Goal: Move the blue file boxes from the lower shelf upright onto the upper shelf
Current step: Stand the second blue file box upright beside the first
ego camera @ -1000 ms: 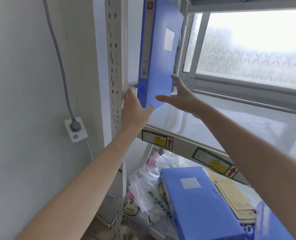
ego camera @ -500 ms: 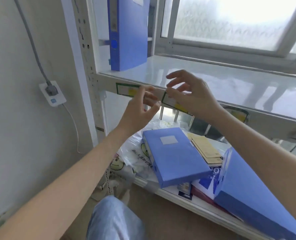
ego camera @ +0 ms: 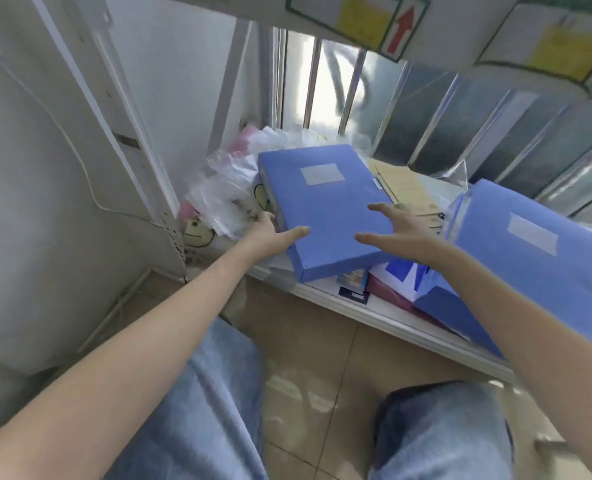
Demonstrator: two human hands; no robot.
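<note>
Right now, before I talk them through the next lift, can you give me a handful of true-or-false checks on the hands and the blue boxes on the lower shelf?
1. Two blue file boxes lie on the lower shelf. True: the near file box and the right file box.
2. The left hand is at the near file box's left edge. True.
3. The right hand is closed around the right file box. False: it is spread open over the near file box's right side.
4. The near file box stands upright. False: it lies flat, label up, on a pile.
5. Plastic bags sit left of the near file box. True.
</note>
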